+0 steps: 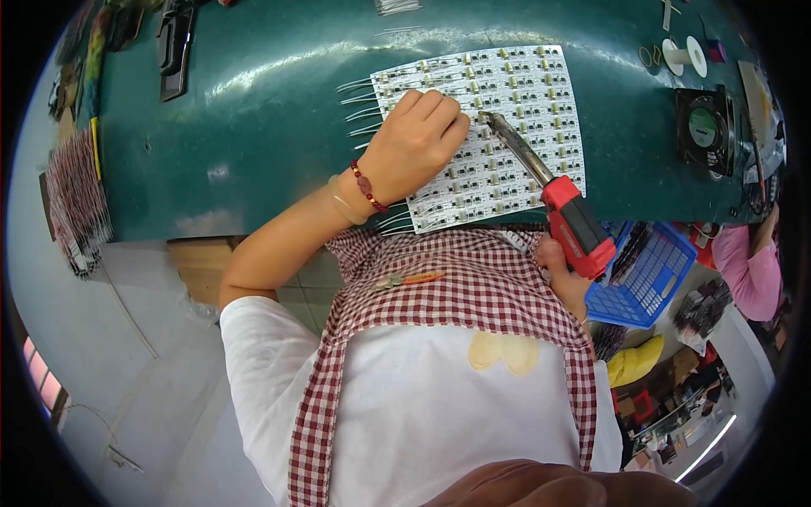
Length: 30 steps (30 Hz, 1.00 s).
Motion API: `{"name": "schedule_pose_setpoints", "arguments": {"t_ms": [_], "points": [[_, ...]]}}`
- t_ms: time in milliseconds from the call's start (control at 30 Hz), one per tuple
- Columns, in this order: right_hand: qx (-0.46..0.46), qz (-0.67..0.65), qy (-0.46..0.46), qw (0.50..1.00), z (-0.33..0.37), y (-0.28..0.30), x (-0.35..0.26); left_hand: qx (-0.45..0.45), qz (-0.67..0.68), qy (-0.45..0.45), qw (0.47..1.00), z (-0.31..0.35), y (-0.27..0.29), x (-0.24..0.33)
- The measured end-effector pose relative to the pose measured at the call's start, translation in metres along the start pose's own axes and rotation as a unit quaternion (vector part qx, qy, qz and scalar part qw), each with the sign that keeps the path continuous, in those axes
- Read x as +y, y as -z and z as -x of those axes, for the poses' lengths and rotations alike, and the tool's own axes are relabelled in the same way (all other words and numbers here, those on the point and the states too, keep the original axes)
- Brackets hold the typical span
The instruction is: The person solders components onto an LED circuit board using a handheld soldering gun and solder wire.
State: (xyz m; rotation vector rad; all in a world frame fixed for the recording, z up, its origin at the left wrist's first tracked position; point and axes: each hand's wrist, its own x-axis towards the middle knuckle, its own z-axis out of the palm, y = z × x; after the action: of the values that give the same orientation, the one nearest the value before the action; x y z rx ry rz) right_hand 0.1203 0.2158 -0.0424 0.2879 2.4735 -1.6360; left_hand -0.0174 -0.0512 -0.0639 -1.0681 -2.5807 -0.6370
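While the left hand (416, 142) presses flat-fisted on the LED panel (490, 135), the right hand (564, 270) grips a red soldering iron (553, 196), tip touching the panel.

Bench (253, 127) left of circuit panel (498, 127) open, bare green. Right side crowded: fan (704, 128), spool (686, 57), what looks like tool clutter at the rim.

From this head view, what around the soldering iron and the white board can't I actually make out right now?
- Iron tip contact: the soldering iron reaches the white circuit board panel, but the joint is too small to see.
- Left hand: its fist covers the board parts beneath; anything pinched is hidden.
- Right hand: mostly hidden behind the red handle, so its grip is unclear.
- Blue basket: contents blurred near the rim.
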Motion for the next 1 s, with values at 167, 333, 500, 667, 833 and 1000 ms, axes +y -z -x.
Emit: {"name": "schedule_pose_setpoints", "arguments": {"t_ms": [167,333,500,667,833,1000], "points": [[-0.001,0.027,0.021,0.999,-0.003,0.006,0.004,0.002,-0.001,0.001,1.000,0.001,0.000,-0.001],[-0.035,0.030,-0.017,0.999,-0.008,0.005,-0.008,0.001,-0.001,-0.001,1.000,0.000,0.000,-0.001],[-0.013,-0.037,-0.016,0.999,0.004,0.005,-0.007,0.005,-0.007,-0.005,1.000,-0.001,0.001,-0.001],[-0.010,-0.088,-0.037,0.995,0.003,0.003,-0.019,0.001,-0.012,-0.004,1.000,0.001,0.000,-0.001],[-0.046,-0.117,-0.068,0.990,0.008,0.014,-0.006,0.003,-0.041,-0.009,0.999,0.001,0.000,-0.002],[-0.038,-0.103,-0.059,0.992,0.010,0.011,-0.001,0.002,-0.055,-0.020,0.998,0.003,0.002,-0.003]]}}
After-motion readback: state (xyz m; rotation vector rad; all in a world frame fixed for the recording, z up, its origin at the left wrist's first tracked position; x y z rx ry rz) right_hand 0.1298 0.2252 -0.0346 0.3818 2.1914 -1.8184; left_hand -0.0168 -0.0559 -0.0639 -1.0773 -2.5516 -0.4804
